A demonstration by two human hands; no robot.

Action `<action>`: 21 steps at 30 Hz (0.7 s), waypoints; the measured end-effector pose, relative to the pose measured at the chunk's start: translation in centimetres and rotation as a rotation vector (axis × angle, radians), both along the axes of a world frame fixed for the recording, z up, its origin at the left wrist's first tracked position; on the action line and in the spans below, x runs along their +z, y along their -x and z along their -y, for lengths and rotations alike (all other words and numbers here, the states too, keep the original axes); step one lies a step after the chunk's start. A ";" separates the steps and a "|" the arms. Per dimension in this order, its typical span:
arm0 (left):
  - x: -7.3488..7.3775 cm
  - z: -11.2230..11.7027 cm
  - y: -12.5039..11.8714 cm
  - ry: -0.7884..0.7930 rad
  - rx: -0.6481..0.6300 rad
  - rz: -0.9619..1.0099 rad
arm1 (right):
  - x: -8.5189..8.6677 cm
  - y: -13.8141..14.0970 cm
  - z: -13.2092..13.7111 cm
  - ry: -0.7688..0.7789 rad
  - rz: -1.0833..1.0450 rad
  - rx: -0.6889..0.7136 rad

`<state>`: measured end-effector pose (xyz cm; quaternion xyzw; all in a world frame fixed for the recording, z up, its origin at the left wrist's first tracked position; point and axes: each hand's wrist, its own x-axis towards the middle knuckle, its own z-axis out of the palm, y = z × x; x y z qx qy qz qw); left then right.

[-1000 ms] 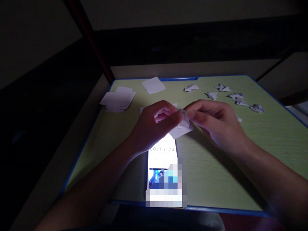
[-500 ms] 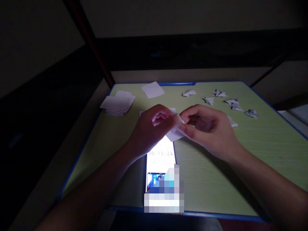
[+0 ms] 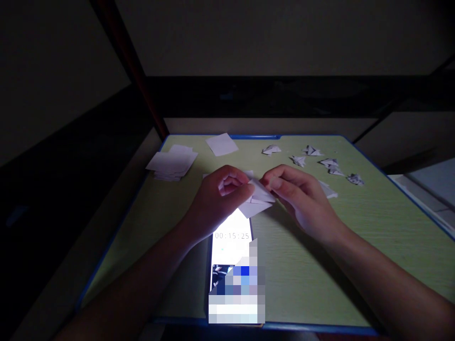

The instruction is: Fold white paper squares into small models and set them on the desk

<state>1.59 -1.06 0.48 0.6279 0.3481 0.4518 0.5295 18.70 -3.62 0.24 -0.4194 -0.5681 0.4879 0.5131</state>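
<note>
Between my hands, above the upper end of a lit phone, is a small piece of white folded paper (image 3: 256, 209), with a flap raised along its upper side. The thumb and fingers of my left hand (image 3: 220, 201) pinch its left side. On the other side, my right hand (image 3: 304, 196) has its thumb and curled fingers closed at the upper right edge; the exact contact there is partly hidden. The phone (image 3: 231, 248) lies upright toward me and displays a timer at 00:15:25. More white paper (image 3: 249, 173) shows partly behind my left hand.
A stack of paper squares (image 3: 172, 161) lies at the table's left edge, near a single paper square (image 3: 222, 144). Several small folded paper pieces (image 3: 329, 163) are scattered at the back right. Another folded paper (image 3: 329, 189) sits behind my right hand. The green table (image 3: 373, 255) has blue edging.
My right thumb has moved up from the paper's lower front to its upper edge, and a folded flap now shows. The view has tilted slightly, shifting the table lower.
</note>
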 end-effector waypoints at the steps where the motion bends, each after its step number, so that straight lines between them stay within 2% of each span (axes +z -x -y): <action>1: 0.0 0.0 0.0 -0.004 -0.001 -0.001 | 0.0 0.1 0.0 0.010 0.007 -0.008; 7: -0.3 0.0 -0.1 -0.022 -0.025 -0.003 | 0.2 0.3 -0.3 0.066 -0.055 -0.023; 12: -0.5 -0.2 -0.1 -0.038 -0.013 0.008 | 0.2 0.1 -0.3 0.120 0.034 -0.030; 18: -0.4 -0.4 0.2 0.022 -0.079 -0.109 | 0.0 -0.1 -0.4 0.085 0.043 -0.048; 21: -0.4 -0.4 0.3 0.008 -0.076 -0.111 | -0.1 -0.4 -0.5 0.104 0.060 -0.009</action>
